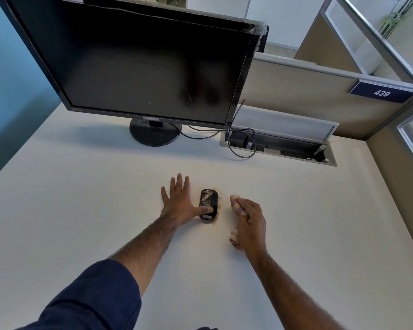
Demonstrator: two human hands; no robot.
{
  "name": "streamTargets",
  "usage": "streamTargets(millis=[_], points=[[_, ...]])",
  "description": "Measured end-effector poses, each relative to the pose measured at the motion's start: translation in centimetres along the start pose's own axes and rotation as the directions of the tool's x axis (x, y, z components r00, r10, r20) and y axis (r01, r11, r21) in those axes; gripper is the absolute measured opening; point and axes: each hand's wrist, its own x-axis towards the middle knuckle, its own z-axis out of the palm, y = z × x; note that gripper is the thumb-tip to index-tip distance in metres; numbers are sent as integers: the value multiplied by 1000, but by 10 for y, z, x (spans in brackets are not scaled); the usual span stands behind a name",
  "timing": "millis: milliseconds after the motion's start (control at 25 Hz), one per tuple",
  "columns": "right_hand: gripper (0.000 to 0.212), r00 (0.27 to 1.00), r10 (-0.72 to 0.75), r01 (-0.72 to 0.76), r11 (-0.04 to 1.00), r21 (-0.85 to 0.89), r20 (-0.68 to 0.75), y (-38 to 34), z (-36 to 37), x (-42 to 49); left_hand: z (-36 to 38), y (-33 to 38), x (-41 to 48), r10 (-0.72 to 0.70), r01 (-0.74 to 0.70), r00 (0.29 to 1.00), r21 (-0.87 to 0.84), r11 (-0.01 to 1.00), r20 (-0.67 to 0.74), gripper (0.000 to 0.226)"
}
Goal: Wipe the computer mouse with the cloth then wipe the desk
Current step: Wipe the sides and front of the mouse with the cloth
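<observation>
1. Nothing wiped so far, by the look of it: white table (81,210) bare across most of its spread, yet dusted with tan crumbs (218,201) in a ring close around the mouse. Both halves of the task judged still to do, mouse first, table after.
2. Dark monitor (141,67) at the far left on its round stand (155,133), with an open cable tray (279,146) at the far right; both well apart from the dirt, so likely no obstacle to the wiping.
3. Left arm reaching in from the near left, dark blue sleeve (93,298) pushed up on the forearm; right arm bare, reaching in from the near right.
4. Left hand (179,201) spread flat on the table just left of the mouse, four fingers splayed toward the far side, thumb laid across the near end of the mouse. Grip released rather than closed: pinning or steadying, not lifting.
5. Right hand (250,225) just right of the mouse, not touching it, knuckles up, grip clenched round the cloth.
6. Black computer mouse (209,203) between the two hands, centre of the table, flat, long axis running near to far, tan powder smeared over its far half.
7. Pale cloth (235,202) bunched inside the fist, ends showing at the far and near sides of the hand.
</observation>
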Motion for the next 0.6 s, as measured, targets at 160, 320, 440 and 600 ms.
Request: streamTargets(millis=[160,320,440,600], points=[[24,992,-99,114,974,-198,81,-9,8,12,5,3,-2,-20,20,999,10,1000,30,144],[32,914,-321,397,834,-383,249,-13,24,19,5,3,-2,-38,37,998,19,999,43,143],[40,856,-333,477,803,-356,396,-18,33,24,4,4,-2,-51,48,998,56,997,39,140],[38,861,-273,456,789,-413,430,-10,35,38,1,7,1,-74,69,995,63,996,69,140]])
